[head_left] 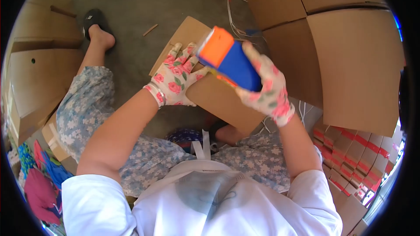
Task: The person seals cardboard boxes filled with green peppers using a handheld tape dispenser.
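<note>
Both my hands wear white gloves with pink roses. My left hand (176,76) is open, its fingers spread over a flat piece of brown cardboard (221,98). Above the cardboard's right part, my right hand (269,85) is closed around a blue and orange boxy object (238,65). This object is tilted, with its orange end towards my left hand. Some yellow shows along its lower edge. It is slightly blurred, and I cannot make out its exact kind. My right palm hides its far end.
Large cardboard boxes (354,65) are stacked on the right, and more boxes (41,78) stand on the left. Small boxes with red stripes (354,148) fill the lower right. White straps (232,17) and a thin strip (150,30) lie on the floor. Coloured cloth (41,192) is at lower left.
</note>
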`<act>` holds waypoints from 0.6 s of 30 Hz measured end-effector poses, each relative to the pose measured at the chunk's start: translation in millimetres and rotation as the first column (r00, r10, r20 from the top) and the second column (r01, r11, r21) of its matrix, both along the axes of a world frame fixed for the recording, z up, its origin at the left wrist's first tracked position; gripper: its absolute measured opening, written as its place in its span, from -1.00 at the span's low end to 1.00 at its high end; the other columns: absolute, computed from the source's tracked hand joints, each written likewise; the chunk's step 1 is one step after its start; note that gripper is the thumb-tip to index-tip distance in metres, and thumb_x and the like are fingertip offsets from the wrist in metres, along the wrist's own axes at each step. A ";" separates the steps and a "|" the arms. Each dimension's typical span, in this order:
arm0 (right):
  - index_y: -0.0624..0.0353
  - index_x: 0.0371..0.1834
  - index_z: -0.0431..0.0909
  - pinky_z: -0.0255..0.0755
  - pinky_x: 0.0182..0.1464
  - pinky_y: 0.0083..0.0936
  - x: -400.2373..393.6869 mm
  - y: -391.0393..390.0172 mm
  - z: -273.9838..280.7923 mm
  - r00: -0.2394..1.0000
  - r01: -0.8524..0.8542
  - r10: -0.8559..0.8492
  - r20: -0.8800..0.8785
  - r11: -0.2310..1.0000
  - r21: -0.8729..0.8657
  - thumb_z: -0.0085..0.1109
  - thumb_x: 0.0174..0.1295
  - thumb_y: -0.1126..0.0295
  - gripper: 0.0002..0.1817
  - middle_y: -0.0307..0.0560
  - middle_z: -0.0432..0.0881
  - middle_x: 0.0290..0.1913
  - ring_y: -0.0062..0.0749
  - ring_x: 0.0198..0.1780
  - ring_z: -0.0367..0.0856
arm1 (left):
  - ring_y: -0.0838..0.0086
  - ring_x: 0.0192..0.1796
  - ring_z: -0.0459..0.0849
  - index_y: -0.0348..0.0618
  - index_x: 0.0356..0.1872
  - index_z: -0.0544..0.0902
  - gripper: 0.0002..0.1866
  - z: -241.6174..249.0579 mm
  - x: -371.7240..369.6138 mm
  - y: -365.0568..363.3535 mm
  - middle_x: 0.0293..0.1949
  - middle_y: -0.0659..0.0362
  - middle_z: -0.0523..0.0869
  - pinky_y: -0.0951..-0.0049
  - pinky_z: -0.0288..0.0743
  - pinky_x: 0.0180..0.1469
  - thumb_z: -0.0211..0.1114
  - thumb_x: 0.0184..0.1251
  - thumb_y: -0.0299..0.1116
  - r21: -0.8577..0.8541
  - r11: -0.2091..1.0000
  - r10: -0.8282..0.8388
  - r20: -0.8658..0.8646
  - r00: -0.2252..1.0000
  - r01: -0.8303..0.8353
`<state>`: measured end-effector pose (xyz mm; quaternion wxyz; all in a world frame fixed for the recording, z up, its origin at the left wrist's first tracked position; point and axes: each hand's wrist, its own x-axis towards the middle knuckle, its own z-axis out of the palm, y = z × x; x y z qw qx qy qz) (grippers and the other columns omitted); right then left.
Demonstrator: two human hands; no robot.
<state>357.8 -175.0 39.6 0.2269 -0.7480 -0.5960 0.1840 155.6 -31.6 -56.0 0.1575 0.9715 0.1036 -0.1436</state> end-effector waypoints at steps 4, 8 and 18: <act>-0.01 0.34 0.50 0.58 -0.32 -0.34 -10.9 -22.3 -31.2 0.971 -0.132 0.099 0.220 0.981 0.142 0.41 -0.27 0.38 -0.13 -0.06 0.50 -0.33 -0.18 -0.39 0.57 | -0.02 0.63 -0.12 0.02 0.56 0.15 0.21 -4.5 3.8 -0.2 0.59 -0.09 -0.01 -0.10 -0.35 0.59 0.38 -0.13 0.40 -0.036 0.999 0.041 0.032 0.999 -0.040; -0.03 0.32 0.51 0.55 -0.39 -0.33 -13.6 -31.2 -51.0 0.957 -0.106 0.047 0.285 0.975 0.197 0.35 -0.30 0.38 -0.14 -0.05 0.49 -0.31 -0.17 -0.39 0.53 | -0.01 0.60 -0.01 0.01 0.49 0.30 0.06 -8.0 -1.4 -4.2 0.56 -0.07 0.10 -0.06 -0.20 0.57 0.42 -0.08 0.28 -0.027 1.000 0.018 0.112 0.994 -0.015; 0.03 0.38 0.44 0.50 -0.44 -0.32 -10.2 -44.1 -62.4 0.941 -0.219 0.121 0.316 0.929 0.297 0.35 -0.30 0.41 -0.08 -0.05 0.48 -0.31 -0.15 -0.42 0.48 | 0.65 -0.15 0.67 -0.16 -0.13 0.65 -0.62 38.2 17.9 5.5 -0.26 0.29 0.72 0.65 0.55 -0.16 0.14 0.54 -0.02 -0.869 -0.263 0.647 -0.481 0.592 -0.419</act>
